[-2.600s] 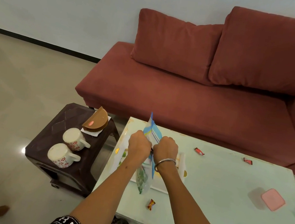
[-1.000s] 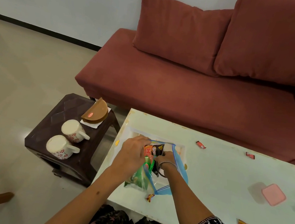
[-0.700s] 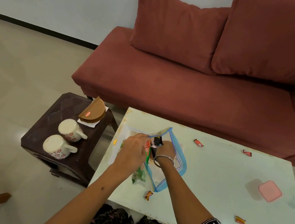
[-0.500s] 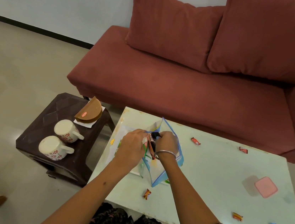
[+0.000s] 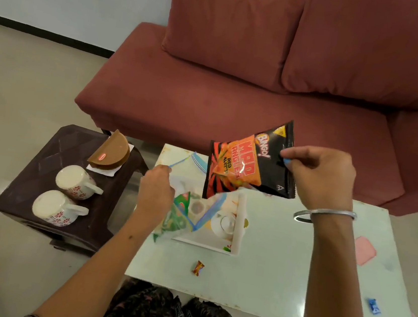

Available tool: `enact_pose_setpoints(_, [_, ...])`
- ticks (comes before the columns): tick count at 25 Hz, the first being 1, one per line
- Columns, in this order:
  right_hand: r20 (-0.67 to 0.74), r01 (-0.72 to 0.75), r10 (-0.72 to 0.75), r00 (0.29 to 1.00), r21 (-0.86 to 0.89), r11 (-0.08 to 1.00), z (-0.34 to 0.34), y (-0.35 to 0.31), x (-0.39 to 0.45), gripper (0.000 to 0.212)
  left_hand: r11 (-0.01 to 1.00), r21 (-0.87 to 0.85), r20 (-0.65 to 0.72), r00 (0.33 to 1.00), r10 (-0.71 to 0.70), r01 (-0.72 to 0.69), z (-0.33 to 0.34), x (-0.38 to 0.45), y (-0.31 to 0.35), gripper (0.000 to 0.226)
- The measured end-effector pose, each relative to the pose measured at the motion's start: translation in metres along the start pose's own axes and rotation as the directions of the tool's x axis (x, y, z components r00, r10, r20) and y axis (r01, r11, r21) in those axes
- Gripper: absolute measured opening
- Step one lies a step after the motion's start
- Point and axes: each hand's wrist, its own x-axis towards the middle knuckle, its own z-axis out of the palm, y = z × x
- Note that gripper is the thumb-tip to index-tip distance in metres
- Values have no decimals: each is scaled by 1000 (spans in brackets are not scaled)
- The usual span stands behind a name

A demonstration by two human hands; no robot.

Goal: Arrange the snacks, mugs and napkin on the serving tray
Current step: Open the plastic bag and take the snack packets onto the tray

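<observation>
The right hand [image 5: 323,176] pinches a black-and-orange crisp packet [image 5: 250,163] in the air, its long axis tilted, top toward the sofa. The left hand [image 5: 155,191] grips a clear blue-edged zip bag [image 5: 191,209] over the white tray [image 5: 238,230] at the counter's left edge.

Black-orange snack packet [image 5: 250,167] held tilted above white tray [image 5: 238,230]; 2 mugs [image 5: 74,181] on stool.

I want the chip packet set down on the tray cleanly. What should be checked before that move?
1. Right hand grips the chip packet: ok.
2. Packet fully out of the zip bag: ok.
3. Left hand holds the zip bag: ok.
4. Serving tray free for the packet: not ok, the bag lies over it.
5. Mugs on the tray: not ok, they stand on the side stool.
</observation>
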Motion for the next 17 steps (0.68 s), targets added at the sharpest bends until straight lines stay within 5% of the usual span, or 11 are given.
enact_pose_setpoints(8, [207,-233,286,936,-244,941,124,142,-10,27,999,45,-66,998,-2,5,-4,1,-29,21])
enact_pose_setpoints(17, [288,-624,689,665,-293,724,169,271,-42,24,1000,23,-47,999,21,-19,5,-8,-26,25])
